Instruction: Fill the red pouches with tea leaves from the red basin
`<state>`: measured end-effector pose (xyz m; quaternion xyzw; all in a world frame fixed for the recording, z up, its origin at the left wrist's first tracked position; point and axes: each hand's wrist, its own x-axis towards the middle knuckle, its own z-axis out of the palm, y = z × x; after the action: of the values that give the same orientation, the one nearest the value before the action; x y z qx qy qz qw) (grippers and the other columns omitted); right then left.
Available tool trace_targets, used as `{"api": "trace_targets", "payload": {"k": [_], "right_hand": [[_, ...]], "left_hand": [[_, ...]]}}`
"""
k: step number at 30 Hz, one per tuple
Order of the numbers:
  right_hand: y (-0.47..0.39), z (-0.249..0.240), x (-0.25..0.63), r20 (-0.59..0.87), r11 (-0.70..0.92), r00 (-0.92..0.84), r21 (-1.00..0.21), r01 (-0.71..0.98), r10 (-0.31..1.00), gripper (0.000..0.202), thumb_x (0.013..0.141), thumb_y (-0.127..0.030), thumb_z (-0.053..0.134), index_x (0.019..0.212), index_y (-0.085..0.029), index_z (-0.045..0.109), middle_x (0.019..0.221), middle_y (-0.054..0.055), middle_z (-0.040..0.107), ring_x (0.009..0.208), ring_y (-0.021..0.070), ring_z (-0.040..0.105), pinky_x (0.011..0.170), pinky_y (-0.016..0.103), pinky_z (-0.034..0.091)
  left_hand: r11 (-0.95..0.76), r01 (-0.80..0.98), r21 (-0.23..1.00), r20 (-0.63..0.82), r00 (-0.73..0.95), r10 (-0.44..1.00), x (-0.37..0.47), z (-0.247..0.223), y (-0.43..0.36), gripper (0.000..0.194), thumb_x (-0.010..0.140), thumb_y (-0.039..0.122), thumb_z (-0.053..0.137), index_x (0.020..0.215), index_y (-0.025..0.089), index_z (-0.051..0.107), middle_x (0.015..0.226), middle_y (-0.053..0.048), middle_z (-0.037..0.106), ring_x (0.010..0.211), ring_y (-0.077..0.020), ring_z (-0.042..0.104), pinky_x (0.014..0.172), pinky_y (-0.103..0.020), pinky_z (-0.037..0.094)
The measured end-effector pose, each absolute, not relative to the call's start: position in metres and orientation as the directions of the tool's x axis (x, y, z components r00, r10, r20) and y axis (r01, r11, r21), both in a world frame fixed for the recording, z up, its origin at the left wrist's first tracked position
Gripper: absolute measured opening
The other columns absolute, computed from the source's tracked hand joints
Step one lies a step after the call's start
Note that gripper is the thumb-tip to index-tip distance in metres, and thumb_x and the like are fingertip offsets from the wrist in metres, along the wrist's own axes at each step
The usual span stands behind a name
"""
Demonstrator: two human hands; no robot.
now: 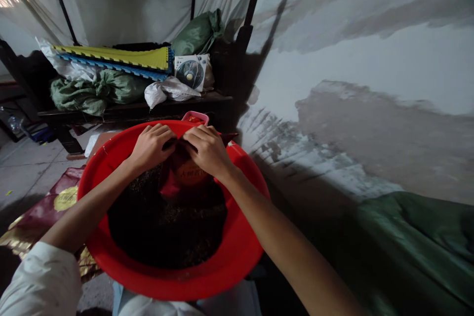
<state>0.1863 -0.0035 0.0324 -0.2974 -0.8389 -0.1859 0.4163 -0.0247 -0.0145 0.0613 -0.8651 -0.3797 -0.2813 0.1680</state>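
Note:
Both of my hands grip the top edge of a dark red bag with yellowish print on its front. My left hand has its fingers curled on the bag's left upper edge. Closed on the right upper edge is my right hand. The bag sits at the far side inside a large red basin, its lower part resting on dark, loose, fine material that fills the basin's bottom. What the bag contains is hidden.
Beyond the basin stands a dark wooden bench with yellow foam mats, green sacks and a box fan. A small pink container is behind the rim. A maroon bag lies left; a peeling wall rises right.

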Motion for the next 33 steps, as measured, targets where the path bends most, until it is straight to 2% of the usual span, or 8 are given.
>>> {"api": "trace_targets", "payload": {"k": [7, 12, 16, 21, 26, 33], "right_hand": [[-0.007, 0.035, 0.185, 0.794, 0.728, -0.499, 0.107, 0.677, 0.347, 0.018, 0.104, -0.023, 0.053, 0.092, -0.024, 0.067, 0.093, 0.005, 0.072, 0.095, 0.0257, 0.059, 0.088, 0.042, 0.038], [-0.008, 0.036, 0.183, 0.797, 0.733, -0.477, 0.065, 0.677, 0.37, 0.014, 0.104, -0.024, 0.055, 0.102, -0.024, 0.069, 0.101, 0.005, 0.073, 0.099, 0.0253, 0.061, 0.091, 0.041, 0.04], [-0.007, 0.035, 0.182, 0.797, 0.723, -0.469, 0.059, 0.689, 0.381, 0.015, 0.104, -0.02, 0.054, 0.112, -0.019, 0.068, 0.108, 0.007, 0.072, 0.104, 0.0244, 0.061, 0.095, 0.04, 0.039], [-0.004, 0.035, 0.18, 0.759, 0.71, -0.511, 0.091, 0.698, 0.404, 0.016, 0.104, -0.019, 0.053, 0.112, -0.015, 0.067, 0.107, 0.009, 0.071, 0.105, 0.0259, 0.059, 0.097, 0.042, 0.037], [0.001, 0.035, 0.179, 0.76, 0.732, -0.509, 0.065, 0.679, 0.404, 0.015, 0.105, -0.022, 0.055, 0.111, -0.016, 0.067, 0.107, 0.008, 0.071, 0.105, 0.0242, 0.058, 0.097, 0.04, 0.037], [0.006, 0.032, 0.179, 0.769, 0.719, -0.513, 0.101, 0.688, 0.382, 0.012, 0.1, -0.013, 0.058, 0.108, -0.017, 0.067, 0.104, 0.006, 0.07, 0.102, 0.0231, 0.058, 0.097, 0.04, 0.036]], "left_hand": [[-0.653, 0.75, -0.111, 0.633, 0.559, 0.535, -0.021, 0.061, -0.016, 0.011, 0.091, 0.022, 0.062, 0.098, 0.02, 0.07, 0.098, -0.007, 0.074, 0.093, -0.0243, 0.063, 0.083, -0.039, 0.045], [-0.639, 0.757, -0.137, 0.648, 0.557, 0.52, -0.025, 0.066, -0.017, 0.008, 0.09, 0.024, 0.065, 0.096, 0.021, 0.069, 0.097, -0.006, 0.075, 0.094, -0.0251, 0.063, 0.083, -0.04, 0.045], [-0.64, 0.75, -0.169, 0.671, 0.563, 0.483, -0.032, 0.067, -0.013, 0.008, 0.093, 0.027, 0.065, 0.098, 0.023, 0.068, 0.098, -0.005, 0.075, 0.094, -0.0245, 0.063, 0.082, -0.039, 0.044], [-0.661, 0.71, -0.242, 0.687, 0.606, 0.4, -0.034, 0.061, -0.007, 0.014, 0.1, 0.031, 0.061, 0.1, 0.02, 0.068, 0.098, -0.006, 0.074, 0.092, -0.0236, 0.063, 0.082, -0.038, 0.045], [-0.648, 0.7, -0.3, 0.722, 0.611, 0.325, -0.036, 0.056, -0.004, 0.009, 0.099, 0.027, 0.064, 0.097, 0.019, 0.068, 0.093, -0.004, 0.074, 0.087, -0.0227, 0.063, 0.079, -0.036, 0.042], [-0.62, 0.74, -0.26, 0.719, 0.577, 0.386, -0.039, 0.055, -0.007, 0.01, 0.1, 0.025, 0.063, 0.097, 0.018, 0.07, 0.094, -0.005, 0.073, 0.09, -0.0228, 0.062, 0.081, -0.036, 0.041]]}}
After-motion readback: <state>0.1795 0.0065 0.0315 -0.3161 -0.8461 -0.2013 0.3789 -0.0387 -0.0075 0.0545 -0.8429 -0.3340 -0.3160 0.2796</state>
